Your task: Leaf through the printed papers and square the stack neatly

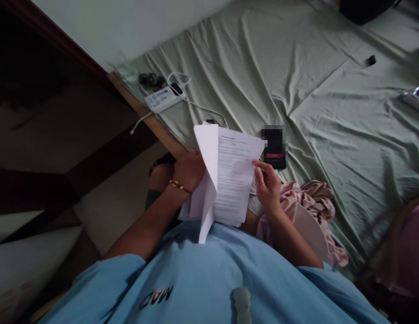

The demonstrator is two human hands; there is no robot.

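A stack of printed papers (231,180) lies over my lap, its text-covered page facing up. One sheet (209,166) stands curled up along the left side of that page. My left hand (189,171), with a beaded bracelet at the wrist, is closed at the papers' left side; most of its fingers are hidden behind the curled sheet. At the right edge of the printed page, my right hand (268,182) pinches the paper between thumb and forefinger, the other fingers bent.
A phone (275,162) lies on the green bedsheet (243,67), right of the papers. Pink cloth (297,200) is bunched near my right forearm. Up left, a white power strip (165,96) with a white cable (206,108) sits near the wooden bed edge (148,117).
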